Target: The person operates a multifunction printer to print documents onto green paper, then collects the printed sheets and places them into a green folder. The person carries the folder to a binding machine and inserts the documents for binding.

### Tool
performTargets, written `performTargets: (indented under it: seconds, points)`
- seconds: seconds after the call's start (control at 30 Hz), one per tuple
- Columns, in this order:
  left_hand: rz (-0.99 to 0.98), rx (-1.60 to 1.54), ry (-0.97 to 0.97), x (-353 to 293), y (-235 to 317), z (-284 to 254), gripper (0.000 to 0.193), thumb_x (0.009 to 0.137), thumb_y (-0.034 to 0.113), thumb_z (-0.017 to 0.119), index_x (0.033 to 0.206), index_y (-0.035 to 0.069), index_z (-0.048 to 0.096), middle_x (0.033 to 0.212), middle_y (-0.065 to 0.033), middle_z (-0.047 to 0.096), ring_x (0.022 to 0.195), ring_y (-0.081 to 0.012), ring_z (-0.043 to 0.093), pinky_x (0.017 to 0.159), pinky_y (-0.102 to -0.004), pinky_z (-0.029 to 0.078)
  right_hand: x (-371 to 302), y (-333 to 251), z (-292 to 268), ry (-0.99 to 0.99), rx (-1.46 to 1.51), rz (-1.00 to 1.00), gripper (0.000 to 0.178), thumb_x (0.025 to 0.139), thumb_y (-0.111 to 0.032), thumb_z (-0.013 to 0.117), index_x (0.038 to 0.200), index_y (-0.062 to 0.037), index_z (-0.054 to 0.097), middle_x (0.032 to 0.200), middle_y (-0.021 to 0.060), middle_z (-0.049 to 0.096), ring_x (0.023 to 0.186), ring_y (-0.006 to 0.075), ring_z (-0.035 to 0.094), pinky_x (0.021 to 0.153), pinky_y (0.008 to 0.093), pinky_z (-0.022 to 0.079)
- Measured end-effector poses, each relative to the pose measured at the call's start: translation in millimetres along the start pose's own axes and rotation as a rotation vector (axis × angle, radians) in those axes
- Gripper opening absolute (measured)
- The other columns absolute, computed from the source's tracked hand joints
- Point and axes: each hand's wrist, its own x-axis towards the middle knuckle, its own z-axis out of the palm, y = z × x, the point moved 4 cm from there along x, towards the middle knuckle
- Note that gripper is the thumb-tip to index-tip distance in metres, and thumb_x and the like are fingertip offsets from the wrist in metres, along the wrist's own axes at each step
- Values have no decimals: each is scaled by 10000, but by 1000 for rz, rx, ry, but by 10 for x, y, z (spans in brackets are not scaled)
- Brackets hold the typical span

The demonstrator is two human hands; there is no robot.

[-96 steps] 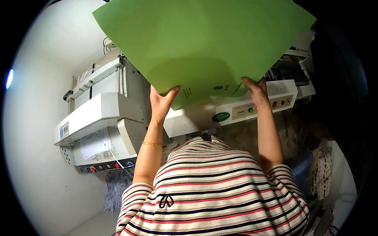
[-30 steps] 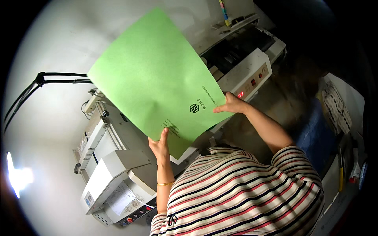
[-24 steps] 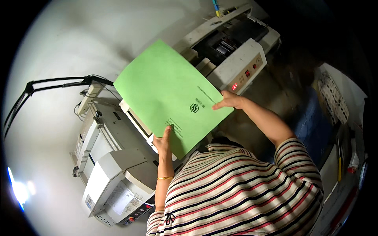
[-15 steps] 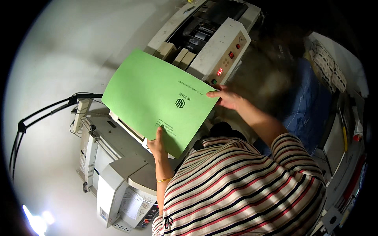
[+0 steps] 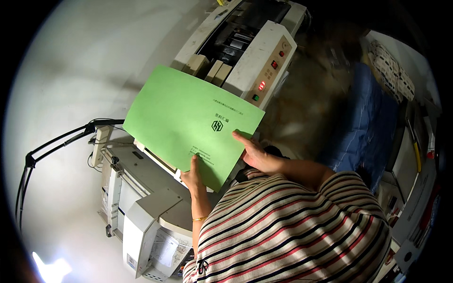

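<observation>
A large light-green printed cover sheet point(image 5: 174, 108) spreads out in front of me, tilted, with a dark hexagonal emblem and small print on its right part. My left hand point(image 5: 192, 177) grips its near edge, thumb on top and fingers underneath. At the right edge, my right hand point(image 5: 255, 153) holds the same sheet, its thumb flat on the printed face and the other fingers mostly hidden behind. Beyond the sheet stands a beige binding machine point(image 5: 257, 59) with a red lit display and buttons; the sheet covers its near end.
A second grey-white machine point(image 5: 151, 207) stands at the near left. A black jointed lamp arm point(image 5: 61, 141) reaches in from the left by the wall. Blue sheeting point(image 5: 361, 127) and patterned cloth point(image 5: 389, 70) lie at the right, near a yellow-handled tool point(image 5: 417, 158).
My right hand has slid from the sheet's far right corner down along its right edge toward me. The left hand keeps its hold, and the sheet has hardly shifted.
</observation>
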Motion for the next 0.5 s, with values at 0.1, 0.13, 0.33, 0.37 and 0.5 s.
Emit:
performTargets:
  seconds: [0.1,0.13,0.33,0.37,0.5]
  points:
    - [33,-36,-3,-10,15,38,308,819,197,729,1029,5,611,871,-42,633,746,-136,577,652,-270,465,-29,-18,57,-14,14,-27,481,768,-254,767,1166,-110,539,1127,39,584,1048,200,552,859,411,488]
    - [44,-32,1,-15,8,34,314,819,198,729,1034,3,611,875,-41,632,750,-133,575,655,-270,464,-47,-16,70,-24,19,-31,485,770,-255,766,1172,-108,536,1127,40,583,1049,199,551,857,410,488]
    - [-4,9,-16,-40,47,37,358,829,176,710,1106,-12,584,974,-61,641,814,-138,585,718,-278,468,-121,-51,128,-13,-94,-116,481,773,-179,760,1180,-76,525,1115,57,586,1025,185,555,860,345,473]
    - [-5,8,-11,-50,59,40,357,832,179,706,1108,-10,584,976,-60,641,815,-138,584,721,-278,466,-98,-51,99,17,-137,-166,469,772,-158,757,1172,-64,530,1102,56,591,1014,177,558,855,330,468]
    - [-62,-245,-96,-252,-4,64,435,865,251,675,1173,-27,543,1046,-72,612,920,-168,566,787,-299,461,-195,-241,269,34,-296,-378,363,758,-89,755,1075,-16,592,1001,37,634,922,127,582,810,266,454]
